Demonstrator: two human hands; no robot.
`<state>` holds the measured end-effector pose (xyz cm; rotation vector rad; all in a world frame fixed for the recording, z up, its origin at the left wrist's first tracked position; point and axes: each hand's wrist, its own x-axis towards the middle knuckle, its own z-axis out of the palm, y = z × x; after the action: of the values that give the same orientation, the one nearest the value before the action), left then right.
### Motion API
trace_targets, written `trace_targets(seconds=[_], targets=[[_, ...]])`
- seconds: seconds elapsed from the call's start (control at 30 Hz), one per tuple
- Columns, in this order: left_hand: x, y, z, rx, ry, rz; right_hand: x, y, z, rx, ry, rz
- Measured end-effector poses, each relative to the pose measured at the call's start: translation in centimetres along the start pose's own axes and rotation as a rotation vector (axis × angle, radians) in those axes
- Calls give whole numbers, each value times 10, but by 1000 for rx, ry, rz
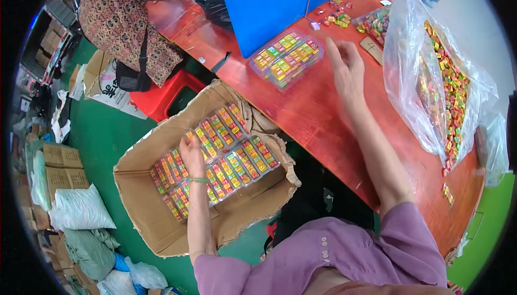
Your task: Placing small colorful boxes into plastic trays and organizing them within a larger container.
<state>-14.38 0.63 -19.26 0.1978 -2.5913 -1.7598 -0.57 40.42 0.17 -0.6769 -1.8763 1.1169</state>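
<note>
In the head view I saw a clear plastic tray of small wrapped pieces [285, 61] on the red surface [304, 114], its long axis roughly parallel to the foot of the blue panel [280, 7]. The right hand [347, 66] was nearer, just right of the tray, thumb and fingers parted, with nothing visible between them. Well apart, the left hand [193, 156] lay over similar trays [237, 171] inside the cardboard box [164, 230]; I couldn't tell whether it gripped one.

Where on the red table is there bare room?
Bare tabletop lies between the filled tray, the right forearm and the near edge; another patch, between that forearm and the clear bag. Crowded: beside the blue panel, with loose pieces.
</note>
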Motion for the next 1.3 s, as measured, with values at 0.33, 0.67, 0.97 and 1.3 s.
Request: trace_targets(seconds=[0.33,0.67,0.97,1.3], targets=[[-106,181,41,-482,-504,-116,62,38,29,-300,-497,265],[-142,236,86,-646,-575,-242,18,11,6,-239,-544,199],[-164,209,85,-921,-629,-225,-38,-20,-18,-301,-725,241],[-199,189,19,-833,-517,-224,-79,-58,1,75,-855,282]])
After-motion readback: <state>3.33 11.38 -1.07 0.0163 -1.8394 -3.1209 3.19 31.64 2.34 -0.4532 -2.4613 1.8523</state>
